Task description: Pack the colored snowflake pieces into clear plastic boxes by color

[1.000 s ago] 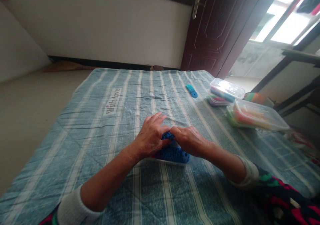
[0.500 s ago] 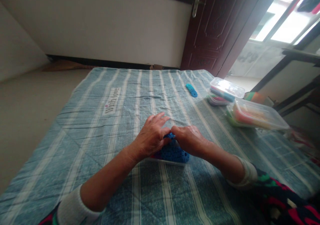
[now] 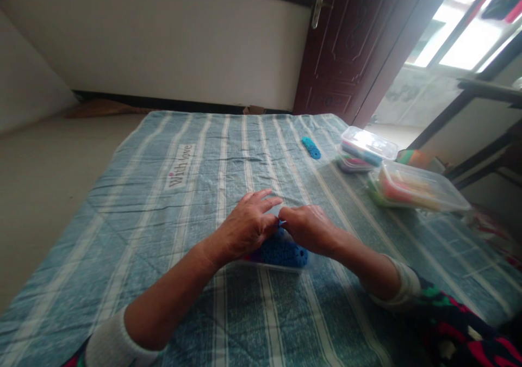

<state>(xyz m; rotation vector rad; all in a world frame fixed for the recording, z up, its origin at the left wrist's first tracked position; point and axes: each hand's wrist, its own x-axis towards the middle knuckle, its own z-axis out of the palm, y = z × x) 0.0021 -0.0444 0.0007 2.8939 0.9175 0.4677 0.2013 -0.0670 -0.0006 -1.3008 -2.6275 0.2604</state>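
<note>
In front of me on the bed stands a clear plastic box with blue crocheted pieces in it. A bit of red or pink shows at its left side. My left hand reaches over the box, outer fingers stretched out, thumb and forefinger closed near the blue crochet. My right hand pinches the raised end of a blue crocheted piece, its fingers almost touching the left thumb. The hands cover much of the box and its contents.
A small blue crocheted strip lies farther back on the striped bedspread. To the right are stacked clear boxes and another lidded box with colourful contents. A dark red door stands behind the bed.
My left forefinger has spread a little farther from the thumb, and less blue crochet shows between the hands. Both hands stay over the box.
</note>
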